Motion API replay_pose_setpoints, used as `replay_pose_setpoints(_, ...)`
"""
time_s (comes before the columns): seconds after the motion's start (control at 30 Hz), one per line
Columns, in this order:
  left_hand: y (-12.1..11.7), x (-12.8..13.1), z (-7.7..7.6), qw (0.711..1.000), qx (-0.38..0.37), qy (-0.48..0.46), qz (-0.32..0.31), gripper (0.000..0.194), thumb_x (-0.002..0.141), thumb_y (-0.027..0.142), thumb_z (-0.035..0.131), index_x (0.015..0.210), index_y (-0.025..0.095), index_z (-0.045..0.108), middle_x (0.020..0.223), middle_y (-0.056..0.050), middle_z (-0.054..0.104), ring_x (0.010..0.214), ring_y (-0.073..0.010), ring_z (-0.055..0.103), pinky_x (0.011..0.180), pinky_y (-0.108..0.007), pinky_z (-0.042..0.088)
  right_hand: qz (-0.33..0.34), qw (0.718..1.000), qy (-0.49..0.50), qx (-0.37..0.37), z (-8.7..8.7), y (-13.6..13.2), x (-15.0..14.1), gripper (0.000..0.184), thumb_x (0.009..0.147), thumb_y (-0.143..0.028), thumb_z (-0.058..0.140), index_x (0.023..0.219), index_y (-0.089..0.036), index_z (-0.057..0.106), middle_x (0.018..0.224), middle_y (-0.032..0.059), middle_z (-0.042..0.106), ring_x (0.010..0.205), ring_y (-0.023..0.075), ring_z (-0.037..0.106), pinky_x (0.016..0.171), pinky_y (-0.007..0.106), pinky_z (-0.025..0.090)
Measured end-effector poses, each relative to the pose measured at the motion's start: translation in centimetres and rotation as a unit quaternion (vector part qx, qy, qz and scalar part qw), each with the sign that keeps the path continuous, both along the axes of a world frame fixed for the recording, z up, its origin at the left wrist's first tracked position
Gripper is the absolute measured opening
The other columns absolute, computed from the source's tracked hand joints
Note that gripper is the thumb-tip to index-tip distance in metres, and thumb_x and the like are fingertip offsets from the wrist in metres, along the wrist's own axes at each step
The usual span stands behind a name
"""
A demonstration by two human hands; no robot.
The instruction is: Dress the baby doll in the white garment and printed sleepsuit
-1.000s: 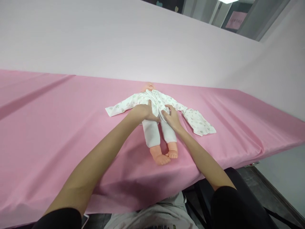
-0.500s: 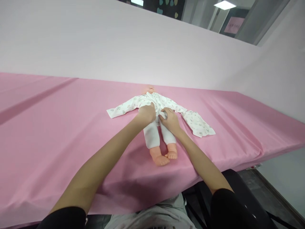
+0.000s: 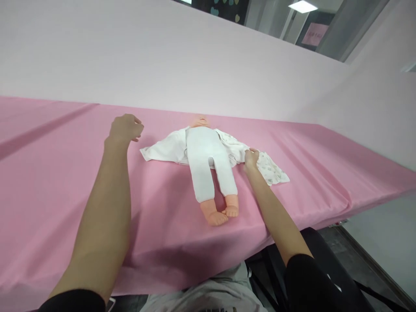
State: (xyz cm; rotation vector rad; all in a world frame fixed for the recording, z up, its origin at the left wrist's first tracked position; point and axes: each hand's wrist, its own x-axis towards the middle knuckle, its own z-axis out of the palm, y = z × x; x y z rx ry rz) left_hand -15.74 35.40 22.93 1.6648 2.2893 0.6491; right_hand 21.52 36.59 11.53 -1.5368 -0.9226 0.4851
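A baby doll (image 3: 208,145) lies on its back, its feet towards me and its white body bare in front. Spread open beneath it is a white printed baby shirt (image 3: 170,146); one side lies inside-out to the left, while the printed side reaches right. My right hand (image 3: 251,159) is closed on the shirt's right side, near the sleeve. Off to the left, above the cloth, my left hand (image 3: 126,128) is bent at the wrist with loosely parted fingers and holds nothing. The upper part of the doll's head is not visible.
A pink cloth (image 3: 58,190) with a few folds covers the table. Behind it stands a white wall (image 3: 146,56) with a window (image 3: 266,17) above. A black chair (image 3: 320,247) is at the lower right, by the table's front edge.
Both hands have left the doll's middle. My left hand moved far left, and my right hand went right onto the shirt. The shirt front is now opened to both sides, baring the white body.
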Motion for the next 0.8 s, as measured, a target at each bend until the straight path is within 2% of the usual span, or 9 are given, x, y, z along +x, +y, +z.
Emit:
replay_pose_setpoints(0.1,0.3,1.4,-0.1,0.996,0.007,0.019,-0.082,0.041,0.086,0.034,0.045,0.125,0.021,0.048,0.124,-0.006,0.057,0.092,-0.0209,0.061,0.091,-0.042,0.045,0.005,0.983,-0.184,-0.008,0.0,-1.3,-1.3,0.041,0.074,-0.014,0.044,0.114,-0.017,0.051,0.122,0.0103,0.053,0.113,0.0215,0.048,0.1,0.037,0.036)
replay_pose_setpoints(0.17,0.9,3.9,-0.8,0.987,0.005,0.026,-0.159,0.052,0.086,0.042,0.045,0.135,0.024,0.038,0.134,-0.007,0.05,0.113,-0.0258,0.052,0.096,-0.043,0.042,0.051,0.936,-0.347,-0.004,0.3,-2.2,-2.5,0.035,0.08,-0.016,0.043,0.111,-0.019,0.058,0.132,0.0083,0.05,0.125,0.0233,0.04,0.109,0.045,0.024)
replay_pose_setpoints(0.2,1.4,5.2,-1.5,0.982,0.003,0.029,-0.187,0.06,0.086,0.045,0.045,0.14,0.025,0.03,0.137,-0.008,0.047,0.117,-0.0264,0.05,0.096,-0.042,0.042,0.073,0.913,-0.401,-0.004,0.5,-2.5,-3.0,0.033,0.084,-0.017,0.04,0.11,-0.02,0.061,0.134,0.0072,0.049,0.128,0.0238,0.037,0.11,0.049,0.019)
replay_pose_setpoints(0.27,2.5,7.6,-3.2,0.968,0.035,0.078,-0.236,0.061,0.087,0.042,0.042,0.143,0.022,0.026,0.14,-0.012,0.042,0.124,-0.0281,0.044,0.1,-0.041,0.039,0.097,0.883,-0.46,-0.009,0.9,-2.6,-3.5,0.034,0.088,-0.018,0.036,0.11,-0.021,0.063,0.134,0.0063,0.05,0.129,0.024,0.038,0.111,0.053,0.013)
replay_pose_setpoints(0.37,3.9,9.6,-5.7,0.957,0.055,0.155,-0.239,0.051,0.093,0.031,0.023,0.141,0.019,0.031,0.141,-0.014,0.039,0.129,-0.0326,0.035,0.102,-0.051,0.033,0.111,0.866,-0.488,-0.011,1.6,-1.3,-3.5,0.035,0.091,-0.018,0.035,0.114,-0.02,0.062,0.132,0.0059,0.053,0.127,0.0221,0.042,0.111,0.052,0.014)
replay_pose_setpoints(0.47,4.7,9.4,-6.8,0.959,0.067,0.168,-0.216,0.051,0.093,0.032,0.02,0.143,0.024,0.029,0.139,-0.013,0.041,0.125,-0.034,0.039,0.097,-0.053,0.037,0.151,0.857,-0.492,-0.017,2.2,1.0,-3.3,0.036,0.094,-0.025,0.034,0.12,-0.022,0.059,0.137,0.0069,0.048,0.129,0.0217,0.04,0.11,0.051,0.02)
replay_pose_setpoints(0.57,5.0,8.3,-6.8,0.969,0.045,0.15,-0.193,0.051,0.093,0.035,0.02,0.141,0.027,0.032,0.132,-0.012,0.049,0.117,-0.0319,0.049,0.091,-0.049,0.042,0.173,0.853,-0.489,-0.05,2.1,2.6,-3.2,0.038,0.095,-0.031,0.032,0.122,-0.023,0.057,0.139,0.0084,0.045,0.13,0.0239,0.038,0.106,0.053,0.027)
replay_pose_setpoints(0.67,4.9,7.2,-6.4,0.973,0.026,0.134,-0.187,0.051,0.093,0.039,0.019,0.141,0.03,0.032,0.129,-0.011,0.052,0.116,-0.0311,0.05,0.091,-0.047,0.043,0.168,0.845,-0.501,-0.079,1.7,3.0,-2.9,0.04,0.094,-0.031,0.029,0.128,-0.025,0.051,0.139,0.0072,0.045,0.13,0.026,0.036,0.104,0.055,0.028)
replay_pose_setpoints(0.8,4.6,6.5,-5.4,0.974,-0.066,0.124,-0.178,0.067,0.088,0.052,0.027,0.148,0.028,0.009,0.131,-0.014,0.052,0.116,-0.0333,0.052,0.089,-0.047,0.043,0.19,0.819,-0.528,-0.117,2.3,2.2,-2.0,0.047,0.09,-0.031,0.035,0.135,-0.02,0.04,0.137,0.0102,0.047,0.125,0.0276,0.041,0.101,0.05,0.034)
